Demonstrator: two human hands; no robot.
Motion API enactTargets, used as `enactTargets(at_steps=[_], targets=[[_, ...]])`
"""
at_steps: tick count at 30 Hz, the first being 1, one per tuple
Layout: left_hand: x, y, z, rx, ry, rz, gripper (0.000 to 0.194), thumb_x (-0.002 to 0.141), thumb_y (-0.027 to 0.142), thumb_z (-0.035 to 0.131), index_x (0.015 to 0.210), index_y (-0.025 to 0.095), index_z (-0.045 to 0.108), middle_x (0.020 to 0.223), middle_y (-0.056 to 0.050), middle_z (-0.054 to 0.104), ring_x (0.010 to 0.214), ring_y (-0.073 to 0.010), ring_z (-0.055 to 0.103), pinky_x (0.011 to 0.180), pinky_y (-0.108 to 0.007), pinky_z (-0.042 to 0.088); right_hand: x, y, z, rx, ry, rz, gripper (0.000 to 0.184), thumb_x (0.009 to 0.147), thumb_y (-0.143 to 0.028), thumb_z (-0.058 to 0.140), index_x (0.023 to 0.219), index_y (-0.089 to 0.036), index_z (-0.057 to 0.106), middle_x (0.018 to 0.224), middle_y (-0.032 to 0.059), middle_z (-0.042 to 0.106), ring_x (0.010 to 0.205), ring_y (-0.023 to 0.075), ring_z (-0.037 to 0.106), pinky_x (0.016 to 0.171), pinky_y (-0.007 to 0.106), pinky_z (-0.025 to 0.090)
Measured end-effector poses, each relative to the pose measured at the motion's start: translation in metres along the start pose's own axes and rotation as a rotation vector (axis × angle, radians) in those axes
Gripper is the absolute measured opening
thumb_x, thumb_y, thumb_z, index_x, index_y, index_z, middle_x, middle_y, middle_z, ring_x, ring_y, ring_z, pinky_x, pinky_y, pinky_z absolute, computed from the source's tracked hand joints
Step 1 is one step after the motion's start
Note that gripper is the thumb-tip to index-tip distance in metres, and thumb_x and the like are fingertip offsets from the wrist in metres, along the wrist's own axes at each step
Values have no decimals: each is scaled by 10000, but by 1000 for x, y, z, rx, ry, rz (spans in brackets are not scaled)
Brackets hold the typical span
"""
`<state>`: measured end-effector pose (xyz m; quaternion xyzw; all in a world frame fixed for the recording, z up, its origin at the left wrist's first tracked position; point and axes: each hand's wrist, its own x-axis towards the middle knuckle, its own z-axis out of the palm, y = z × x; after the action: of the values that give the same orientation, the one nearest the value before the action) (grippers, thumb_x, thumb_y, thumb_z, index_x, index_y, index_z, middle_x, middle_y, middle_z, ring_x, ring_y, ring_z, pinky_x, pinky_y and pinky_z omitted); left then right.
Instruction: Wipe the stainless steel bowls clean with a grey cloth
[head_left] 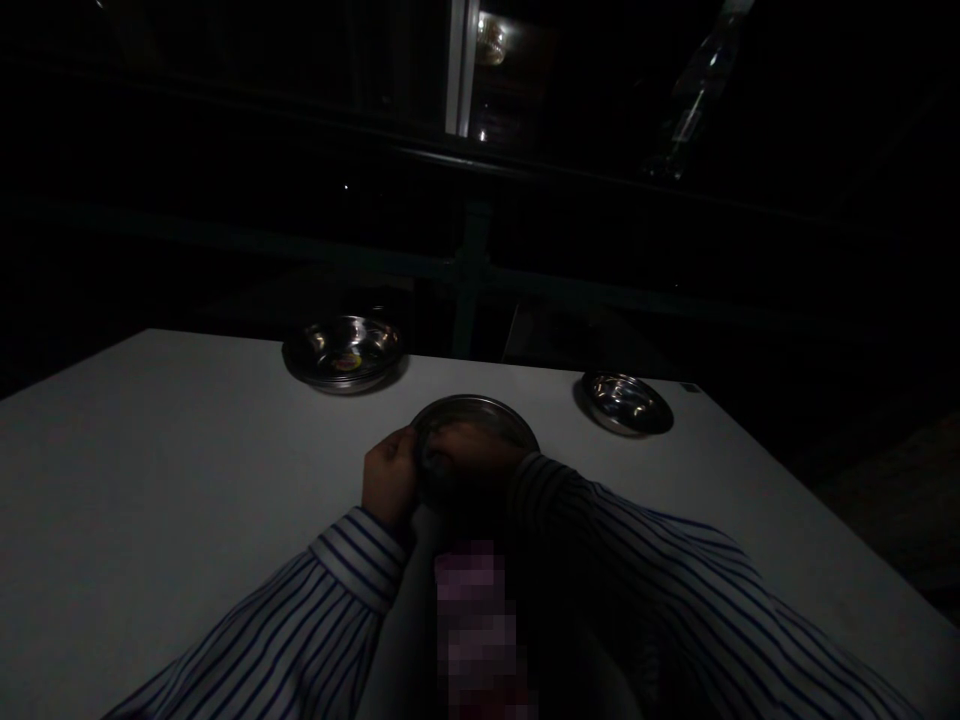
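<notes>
A round steel plate (484, 410) lies on the white table (165, 470) right in front of me. My left hand (390, 477) grips the plate's left rim with curled fingers. My right hand (469, 447) lies inside the plate, fingers bent over something dark that I cannot make out in the dim light. Both arms wear white sleeves with blue stripes.
A larger steel bowl (343, 352) with a small coloured sticker stands at the table's far edge, left of centre. A smaller steel bowl (627, 402) sits to the far right. Beyond the table is dark, with a railing (472, 270) and a lit post (459, 65).
</notes>
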<state>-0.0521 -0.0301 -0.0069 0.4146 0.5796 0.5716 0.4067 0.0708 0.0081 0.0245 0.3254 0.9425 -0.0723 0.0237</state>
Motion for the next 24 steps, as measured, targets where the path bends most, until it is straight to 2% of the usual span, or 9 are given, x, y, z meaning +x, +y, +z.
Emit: enactTargets(at_steps=[5, 10, 13, 18, 21, 24], targets=[[1, -1, 0, -5, -1, 11, 347, 688, 357, 500, 835, 98, 680, 687, -75, 696, 667, -203, 622, 604, -287, 475, -4, 10, -6, -69, 58, 136, 251, 822, -116, 435, 1041, -81, 553, 1090, 147, 563, 1054, 214, 502, 860, 324, 401], [-2, 3, 1, 40, 34, 11, 333, 702, 334, 490, 841, 96, 677, 814, -96, 705, 748, -215, 626, 659, -294, 474, -16, 16, -10, -113, -25, 204, 283, 816, -119, 424, 1060, -97, 565, 1098, 166, 568, 1004, 224, 547, 816, 312, 424], [-5, 6, 2, 67, 74, 11, 317, 710, 309, 487, 847, 93, 674, 857, -96, 702, 781, -212, 620, 690, -288, 466, -24, 17, -17, -118, -123, 199, 257, 809, -156, 453, 1018, -121, 598, 1023, 144, 614, 920, 211, 591, 755, 285, 446], [-4, 4, 3, 75, 112, 1, 323, 711, 302, 486, 850, 78, 672, 849, -107, 701, 790, -219, 618, 705, -297, 462, -36, 15, -30, -114, -284, 163, 241, 748, -228, 544, 935, -109, 640, 908, 154, 650, 798, 257, 623, 620, 314, 467], [-1, -1, 3, 54, 125, -4, 348, 708, 324, 488, 868, 72, 669, 881, -123, 694, 811, -229, 617, 712, -312, 462, -38, 11, -33, -61, -354, 74, 239, 716, -245, 591, 921, -137, 652, 882, 107, 664, 771, 209, 622, 616, 263, 458], [1, -6, 4, 15, 126, -12, 352, 701, 338, 490, 866, 82, 667, 866, -119, 696, 796, -229, 623, 686, -312, 470, -37, 8, -31, -11, -369, 5, 236, 711, -235, 600, 930, -161, 650, 867, 64, 669, 759, 168, 614, 608, 221, 447]])
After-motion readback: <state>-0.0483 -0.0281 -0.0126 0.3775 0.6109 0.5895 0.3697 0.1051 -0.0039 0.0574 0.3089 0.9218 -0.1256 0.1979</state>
